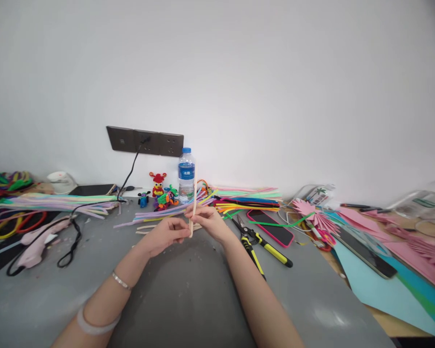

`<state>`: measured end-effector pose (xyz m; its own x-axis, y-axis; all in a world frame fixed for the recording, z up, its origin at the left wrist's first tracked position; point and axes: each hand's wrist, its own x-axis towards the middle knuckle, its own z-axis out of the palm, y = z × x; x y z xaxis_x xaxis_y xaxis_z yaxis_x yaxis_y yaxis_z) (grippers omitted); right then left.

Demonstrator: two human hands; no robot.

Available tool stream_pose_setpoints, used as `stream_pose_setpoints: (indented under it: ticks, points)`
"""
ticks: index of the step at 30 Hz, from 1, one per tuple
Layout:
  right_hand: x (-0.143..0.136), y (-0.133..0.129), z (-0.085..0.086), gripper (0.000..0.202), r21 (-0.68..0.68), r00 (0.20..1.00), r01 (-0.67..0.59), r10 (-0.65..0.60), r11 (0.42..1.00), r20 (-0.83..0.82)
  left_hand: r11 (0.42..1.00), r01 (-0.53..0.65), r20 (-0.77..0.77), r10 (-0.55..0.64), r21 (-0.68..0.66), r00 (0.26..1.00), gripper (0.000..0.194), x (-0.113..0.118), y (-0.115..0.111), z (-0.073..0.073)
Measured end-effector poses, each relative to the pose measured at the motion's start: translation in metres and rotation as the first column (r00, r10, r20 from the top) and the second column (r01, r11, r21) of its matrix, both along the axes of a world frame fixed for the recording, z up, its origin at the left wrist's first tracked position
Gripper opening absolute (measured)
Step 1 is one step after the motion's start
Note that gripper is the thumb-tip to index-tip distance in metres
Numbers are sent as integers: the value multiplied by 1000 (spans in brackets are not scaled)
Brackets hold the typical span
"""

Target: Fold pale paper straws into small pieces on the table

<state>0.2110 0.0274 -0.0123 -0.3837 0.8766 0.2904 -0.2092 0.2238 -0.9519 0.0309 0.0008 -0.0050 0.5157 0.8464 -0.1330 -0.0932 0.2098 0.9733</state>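
A cream pipe cleaner [195,191] stands nearly upright between my two hands, over the middle of the grey table. My left hand [170,233] pinches its lower end between thumb and fingers. Slightly higher up, my right hand [208,221] grips the same pipe cleaner, its fingertips close to those of the left. Behind the hands lie a few more cream pipe cleaners [148,227], partly hidden, and a spread of lilac ones [145,215]. Small pipe-cleaner figures, one of them red [158,184], sit beside a water bottle [186,176].
Yellow-handled pliers [271,251] and a pink-cased phone [271,227] lie right of my hands. At left are a pink glue gun [38,241] with a black cord and pastel pipe cleaners [58,204]. Pink folded paper [315,215] and blue sheets [377,295] cover the right side.
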Motion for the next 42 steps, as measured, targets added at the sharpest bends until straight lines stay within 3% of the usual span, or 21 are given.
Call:
stream_pose_setpoints:
  ticks: [5, 10, 16, 24, 31, 36, 42]
  points:
    - [-1, -1, -1, 17, -117, 1000, -16, 13, 993, -23, 999, -11, -30, 12, 36, 999, 19, 0, 0, -1]
    - [-1, 2, 0, 20, -133, 998, 33, -40, 991, -52, 987, -76, -79, 88, 139, 993, 19, 3, -1, 2]
    - [-3, 5, -1, 22, -110, 984, 161, -167, 981, -55, 931, -189, -135, 240, 313, 961, 21, 8, 3, -2]
    - [-8, 6, -3, 28, -114, 977, 195, -203, 974, -61, 847, -264, -177, 380, 462, 908, 11, 7, 5, -8]
    - [-10, 6, -4, 25, -142, 973, 205, -217, 969, -75, 847, -259, -208, 389, 465, 897, 16, 7, 5, -4]
    - [-7, 6, -5, 23, -160, 975, 180, -197, 971, -100, 931, -219, -118, 262, 292, 958, 28, 7, 6, -6]
    - [-6, 3, -2, 20, -83, 994, 107, -107, 991, 5, 960, -231, -43, 240, 158, 970, 29, 6, 6, -10]
